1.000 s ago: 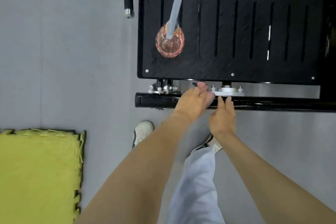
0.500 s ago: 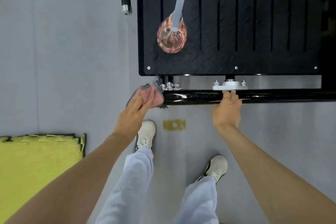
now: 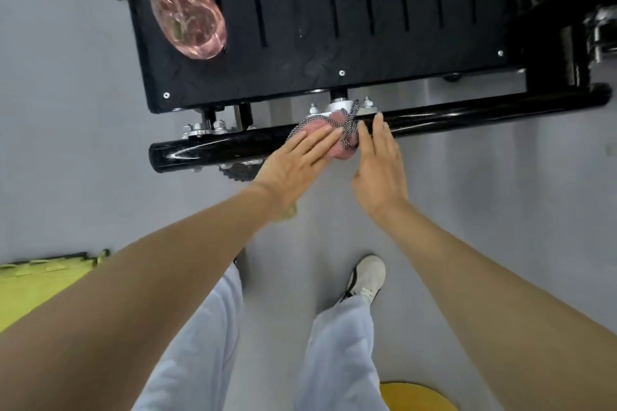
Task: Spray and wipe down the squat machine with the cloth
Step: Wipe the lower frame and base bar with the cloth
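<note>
Step in hand: wiping, by my reading. The cloth is on the machine and the bottle stands aside, so the spraying of this part looks done.
Cloth: the pink cloth (image 3: 329, 132) with a black-and-white checked edge lies bunched on top of the black front tube (image 3: 467, 113) of the squat machine (image 3: 551, 53), at about 12 o'clock in the view, just below a silver bolted bracket (image 3: 340, 107).
Left hand: the left hand (image 3: 293, 160) comes in from 7 o'clock, its fingers straight and slightly fanned, pressing the cloth flat against the tube. It does not pinch it.
Right hand: the right hand (image 3: 379, 160) sits just at 3 o'clock of the cloth, fingers straight and close together, tips resting on the tube and thumb side touching the cloth's edge. It holds nothing.
Spray bottle: the pink spray bottle (image 3: 190, 20) stands on the slotted footplate (image 3: 384, 53) at 10 o'clock, well apart from both hands.
Next move: likely a sweep along the tube toward 3 o'clock, where a long bare stretch shows. That calls for firm downward pressure, the right hand clearing out of the way, and care that the checked edge does not snag on the bracket bolts.
Floor: a green mat (image 3: 40, 277) lies at 8 o'clock.
</note>
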A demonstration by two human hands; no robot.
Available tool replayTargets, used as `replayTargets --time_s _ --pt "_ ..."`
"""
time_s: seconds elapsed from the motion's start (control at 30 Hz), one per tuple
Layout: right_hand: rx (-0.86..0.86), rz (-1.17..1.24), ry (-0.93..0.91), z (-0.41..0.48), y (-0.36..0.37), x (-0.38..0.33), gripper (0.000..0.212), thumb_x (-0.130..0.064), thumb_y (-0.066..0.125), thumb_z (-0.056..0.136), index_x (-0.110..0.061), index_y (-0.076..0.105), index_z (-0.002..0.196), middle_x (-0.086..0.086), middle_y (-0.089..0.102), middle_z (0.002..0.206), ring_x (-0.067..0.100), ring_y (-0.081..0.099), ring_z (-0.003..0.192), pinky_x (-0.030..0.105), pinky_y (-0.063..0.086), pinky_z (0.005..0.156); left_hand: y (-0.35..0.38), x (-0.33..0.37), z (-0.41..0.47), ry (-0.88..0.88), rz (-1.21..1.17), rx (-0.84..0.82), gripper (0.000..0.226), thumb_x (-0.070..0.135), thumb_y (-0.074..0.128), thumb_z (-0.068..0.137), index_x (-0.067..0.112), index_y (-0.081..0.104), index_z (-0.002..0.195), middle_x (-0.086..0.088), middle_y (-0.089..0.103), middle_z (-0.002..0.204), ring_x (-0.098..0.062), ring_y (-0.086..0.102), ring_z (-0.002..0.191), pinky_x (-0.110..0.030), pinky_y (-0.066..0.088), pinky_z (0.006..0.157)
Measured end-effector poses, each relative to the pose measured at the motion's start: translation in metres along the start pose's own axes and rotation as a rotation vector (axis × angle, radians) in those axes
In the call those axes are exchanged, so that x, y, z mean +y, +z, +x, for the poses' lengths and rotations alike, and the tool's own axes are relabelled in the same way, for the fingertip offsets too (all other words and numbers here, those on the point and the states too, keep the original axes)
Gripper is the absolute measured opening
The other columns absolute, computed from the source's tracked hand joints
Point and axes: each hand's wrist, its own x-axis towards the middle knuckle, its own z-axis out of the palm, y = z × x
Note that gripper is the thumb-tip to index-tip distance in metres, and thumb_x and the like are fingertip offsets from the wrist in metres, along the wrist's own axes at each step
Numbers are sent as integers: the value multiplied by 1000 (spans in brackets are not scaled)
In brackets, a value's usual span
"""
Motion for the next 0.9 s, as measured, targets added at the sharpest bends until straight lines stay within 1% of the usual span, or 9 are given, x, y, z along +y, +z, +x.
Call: replayTargets --time_s 0.1,0.2,0.3,0.4,0.5,0.57,0.67,0.77,0.9 --pt "-4 87 123 15 -15 43 76 3 44 90 -11 4 153 7 -6 161 21 -4 148 37 5 120 -27 18 53 85 45 5 65 15 18 96 9 -19 148 -9 -20 158 -27 -12 147 -41 -3 119" --pt "-19 200 199 34 -30 83 74 -5 47 93 -12 5 153 5 4 161 21 1 149 38 8 120 -49 37 94 171 126 5 65 14 9 90 12 -17 150 -6 -20 158 -25 -12 147 -40 -3 119" --pt "-33 200 137 42 -37 105 68 -8 46 94 -12 12 153 5 15 159 21 9 147 36 14 119 -55 55 121 212 207 -21 64 19 20 98 12 -17 149 -5 -18 159 -24 -12 147 -40 -4 118" --pt "7 130 64 46 -41 113 67 -16 52 93 -12 19 151 3 28 152 23 21 141 32 22 115 -54 68 131 252 297 -76 61 21 23 100 10 -8 151 -5 -12 160 -24 -12 147 -41 -8 117" --pt "-29 33 42 44 -37 110 77 -18 61 90 -12 16 152 3 16 157 24 14 144 36 20 117 -42 70 116 337 506 -223 58 22 25 101 7 4 152 -11 -10 159 -27 -11 147 -42 -15 115" --pt "-64 37 61 40 -34 108 79 -11 56 90 -12 8 153 4 4 160 24 3 148 39 13 120 -31 59 94 375 669 -281 59 25 32 99 6 12 151 -18 -13 158 -33 -13 146 -48 -18 112" --pt "-68 66 97 32 -28 104 84 0 50 87 -15 1 154 3 -8 161 21 -6 148 40 6 121 -20 25 53 420 786 -299 57 25 36 99 4 19 150 -22 -14 156 -37 -13 145 -53 -22 104" --pt "-64 60 141 28 -25 97 89 4 48 83 -16 -2 154 3 -16 160 20 -10 148 41 2 121 -1 -7 10 419 806 -333 59 20 41 98 2 18 150 -24 -21 153 -38 -16 143 -53 -24 102" --pt "-6 66 178 23 -28 85 90 3 49 83 -17 -3 154 5 -19 159 22 -12 147 42 3 121 26 -38 -46 455 767 -403 55 9 38 96 -6 19 146 -26 -25 151 -37 -19 143 -48 -19 109"
